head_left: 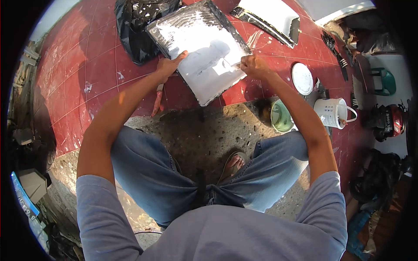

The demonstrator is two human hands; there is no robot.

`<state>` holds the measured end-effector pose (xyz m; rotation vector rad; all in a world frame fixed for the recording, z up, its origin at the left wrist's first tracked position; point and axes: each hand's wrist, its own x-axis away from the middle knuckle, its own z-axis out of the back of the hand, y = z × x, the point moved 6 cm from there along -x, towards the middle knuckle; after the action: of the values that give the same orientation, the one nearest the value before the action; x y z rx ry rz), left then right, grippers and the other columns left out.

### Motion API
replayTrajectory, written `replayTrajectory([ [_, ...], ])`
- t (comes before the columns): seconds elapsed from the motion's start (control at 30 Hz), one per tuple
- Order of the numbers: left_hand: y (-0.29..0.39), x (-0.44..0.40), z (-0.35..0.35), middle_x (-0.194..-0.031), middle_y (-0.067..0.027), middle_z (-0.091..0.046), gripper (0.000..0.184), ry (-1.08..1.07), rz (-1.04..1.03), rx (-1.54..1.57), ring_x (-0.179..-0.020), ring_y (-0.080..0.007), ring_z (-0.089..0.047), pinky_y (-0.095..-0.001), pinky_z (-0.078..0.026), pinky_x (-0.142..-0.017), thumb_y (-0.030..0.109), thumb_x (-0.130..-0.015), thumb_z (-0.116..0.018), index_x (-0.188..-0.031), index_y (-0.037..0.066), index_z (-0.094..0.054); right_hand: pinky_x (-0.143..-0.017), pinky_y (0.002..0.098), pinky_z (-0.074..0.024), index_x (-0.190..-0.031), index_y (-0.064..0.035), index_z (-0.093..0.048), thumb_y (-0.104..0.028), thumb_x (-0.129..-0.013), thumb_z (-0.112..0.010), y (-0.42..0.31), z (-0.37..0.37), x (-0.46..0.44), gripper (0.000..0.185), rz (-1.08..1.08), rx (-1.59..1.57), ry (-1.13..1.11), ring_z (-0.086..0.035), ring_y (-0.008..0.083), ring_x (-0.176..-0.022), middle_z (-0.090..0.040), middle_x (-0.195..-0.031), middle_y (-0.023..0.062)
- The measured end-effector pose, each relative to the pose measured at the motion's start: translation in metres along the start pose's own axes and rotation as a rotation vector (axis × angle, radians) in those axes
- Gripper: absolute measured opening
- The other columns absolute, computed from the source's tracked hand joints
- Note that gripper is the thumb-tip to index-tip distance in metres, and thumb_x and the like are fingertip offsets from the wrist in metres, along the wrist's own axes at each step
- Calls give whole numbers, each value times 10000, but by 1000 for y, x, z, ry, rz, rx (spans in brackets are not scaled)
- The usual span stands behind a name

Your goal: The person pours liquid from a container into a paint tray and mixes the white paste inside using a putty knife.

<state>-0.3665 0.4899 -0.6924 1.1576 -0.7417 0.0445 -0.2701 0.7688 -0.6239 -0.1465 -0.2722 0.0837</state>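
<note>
A black paint tray (pixel 233 37), coated inside with white paint, lies tilted on the red tiled ledge in front of me. My left hand (pixel 170 66) grips the tray's left rim, thumb on top and fingers underneath. At the right rim, my right hand (pixel 255 67) is closed in a fist around the handle end of a slim tool. The tool's white-smeared front part (pixel 223 66) rests over the wet paint; its exact kind is hard to make out. Below my left hand, a red-handled tool (pixel 157 101) lies at the ledge's edge.
A black plastic bag (pixel 137 35) sits left of the tray. Another white-coated tray (pixel 272 19) is at back right. On the right stand a white lid (pixel 302 78), a greenish container (pixel 282 116) and a white bucket (pixel 329 112). A green plastic chair (pixel 383 81) stands farther right.
</note>
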Motion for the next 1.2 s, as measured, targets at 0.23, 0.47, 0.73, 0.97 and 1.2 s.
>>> replayTrajectory([
  [0.23, 21, 26, 3, -1013, -215, -560, 912, 80, -30, -114, -904, -243, -565, -332, -468, -762, 656, -609, -630, -979, -171, -529, -690, 441, -474, -821, -20, -584, -225, -783, -493, 11, 4, 0, 227, -91, 24, 180, -588, 356, -751, -600, -767, 198],
  [0.47, 6, 10, 3, -912, -194, -566, 910, 78, -3, -110, -802, -211, -567, -343, -482, -656, 687, -601, -614, -891, -173, -554, -636, 420, -489, -766, -38, -580, -220, -776, -518, 20, 8, -4, 192, -86, 92, 219, -595, 334, -750, -603, -765, 183],
  [0.73, 10, 18, 4, -864, -196, -595, 844, 127, 18, -86, -747, -209, -617, -308, -535, -586, 659, -606, -629, -814, -157, -574, -697, 412, -484, -836, -30, -601, -239, -785, -508, -24, 9, -4, 234, -80, 1, 103, -601, 325, -786, -601, -830, 208],
  [0.97, 13, 19, 3, -846, -191, -593, 847, 115, -11, -82, -730, -211, -617, -307, -537, -586, 667, -606, -622, -790, -158, -571, -719, 395, -480, -827, -21, -603, -171, -767, -472, -77, -3, -9, 209, 90, 62, 17, -596, 341, -794, -592, -849, 221],
  [1.2, 11, 18, 4, -813, -172, -589, 831, 162, -18, -120, -708, -192, -604, -309, -530, -569, 673, -603, -620, -774, -138, -564, -668, 399, -478, -755, -14, -595, -69, -727, -461, -128, -6, 6, 147, 236, 96, -50, -610, 315, -735, -610, -750, 180],
])
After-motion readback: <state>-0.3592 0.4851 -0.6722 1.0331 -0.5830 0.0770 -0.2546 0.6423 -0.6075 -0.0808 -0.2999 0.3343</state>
